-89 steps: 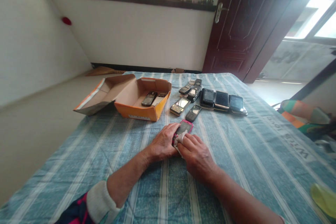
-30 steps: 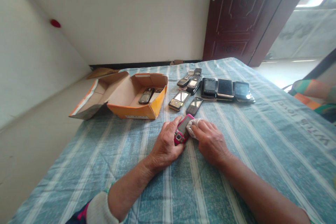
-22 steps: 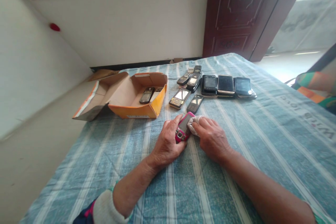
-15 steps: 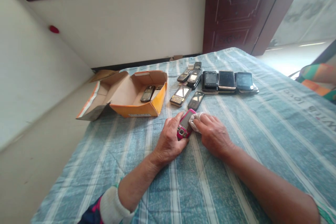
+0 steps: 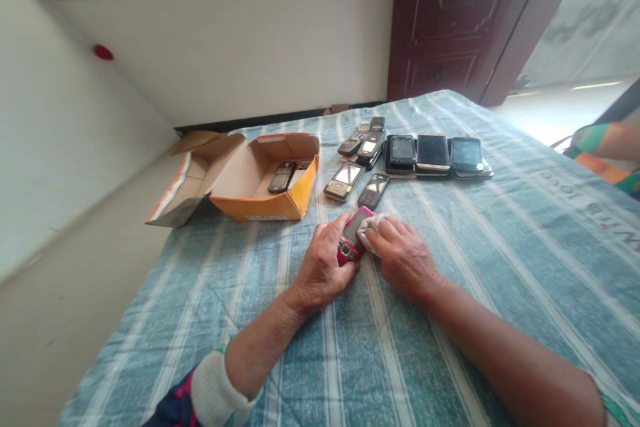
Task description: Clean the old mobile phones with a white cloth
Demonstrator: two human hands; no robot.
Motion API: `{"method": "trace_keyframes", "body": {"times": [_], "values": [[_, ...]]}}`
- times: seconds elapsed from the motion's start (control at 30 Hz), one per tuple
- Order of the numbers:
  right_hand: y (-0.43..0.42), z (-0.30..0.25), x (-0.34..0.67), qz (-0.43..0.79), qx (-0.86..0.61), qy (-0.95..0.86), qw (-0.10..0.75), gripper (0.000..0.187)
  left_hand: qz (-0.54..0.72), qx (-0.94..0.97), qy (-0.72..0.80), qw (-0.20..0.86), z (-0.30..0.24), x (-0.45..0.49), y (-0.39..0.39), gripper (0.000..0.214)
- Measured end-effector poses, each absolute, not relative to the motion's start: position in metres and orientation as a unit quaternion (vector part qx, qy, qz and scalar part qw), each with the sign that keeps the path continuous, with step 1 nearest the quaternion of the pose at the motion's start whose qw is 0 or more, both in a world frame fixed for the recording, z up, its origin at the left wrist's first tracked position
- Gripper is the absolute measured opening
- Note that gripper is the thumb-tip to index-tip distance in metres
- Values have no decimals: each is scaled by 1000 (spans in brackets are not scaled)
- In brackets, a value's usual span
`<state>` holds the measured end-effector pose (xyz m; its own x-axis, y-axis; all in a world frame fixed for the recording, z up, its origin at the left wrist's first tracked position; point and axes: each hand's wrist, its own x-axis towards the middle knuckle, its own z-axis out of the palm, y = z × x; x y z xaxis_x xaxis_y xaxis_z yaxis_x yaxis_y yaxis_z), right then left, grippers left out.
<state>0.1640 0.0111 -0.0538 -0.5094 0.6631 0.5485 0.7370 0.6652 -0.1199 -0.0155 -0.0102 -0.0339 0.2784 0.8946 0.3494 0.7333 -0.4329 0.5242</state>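
Note:
My left hand (image 5: 326, 265) grips a pink mobile phone (image 5: 354, 233) by its left side and lower end, with the screen facing up. Bunched in the fingers of my right hand (image 5: 406, 255) is a white cloth (image 5: 369, 233), pressed against the right edge of the phone's screen. Just beyond the pink phone lie a black keypad phone (image 5: 373, 191) and a gold-and-black keypad phone (image 5: 345, 181). Part of the pink phone is hidden by my fingers and the cloth.
An open orange cardboard box (image 5: 265, 208) with phones inside stands at the left. Several older phones (image 5: 370, 145) lie heaped at the back, beside stacked touchscreen phones (image 5: 433, 152). A blue striped cloth (image 5: 250, 320) covers the surface. Behind are a wall and a brown door (image 5: 460, 13).
My right hand and the cloth have shifted slightly left on the pink phone's screen. My left hand keeps its hold in the same place.

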Motion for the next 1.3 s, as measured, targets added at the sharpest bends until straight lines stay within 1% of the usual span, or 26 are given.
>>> {"method": "trace_keyframes", "body": {"times": [0.3,0.77,1.3], "values": [[11,-55,163,-64,-398,-868,289,23,306,789,517,127,-33,-15,-10,70],[17,-56,169,-83,-438,-854,268,22,309,793,511,120,-35,-15,-10,73],[11,-56,163,-67,-398,-872,278,23,303,793,514,126,-33,-15,-10,73]]}}
